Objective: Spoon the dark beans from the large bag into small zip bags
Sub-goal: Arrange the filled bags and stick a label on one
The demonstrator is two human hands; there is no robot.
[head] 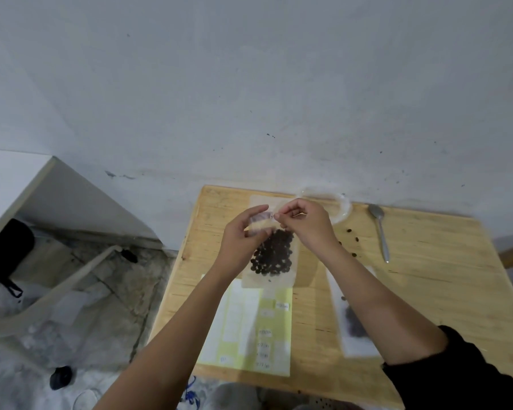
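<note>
A small clear zip bag (271,258) partly filled with dark beans hangs upright above the wooden table (427,276). My left hand (243,235) grips its top left edge and my right hand (305,223) pinches the top right edge at the zip strip. A metal spoon (379,232) lies on the table to the right of my hands. Another clear bag with dark beans (353,324) lies flat under my right forearm, partly hidden. A crumpled clear plastic bag (338,205) sits behind my right hand at the table's far edge.
A yellow-green label sheet with white stickers (249,327) lies at the table's near side. A few loose beans (350,232) are scattered near the spoon. A grey wall rises right behind the table. To the left, a white board and a black bag (6,250) stand on the floor.
</note>
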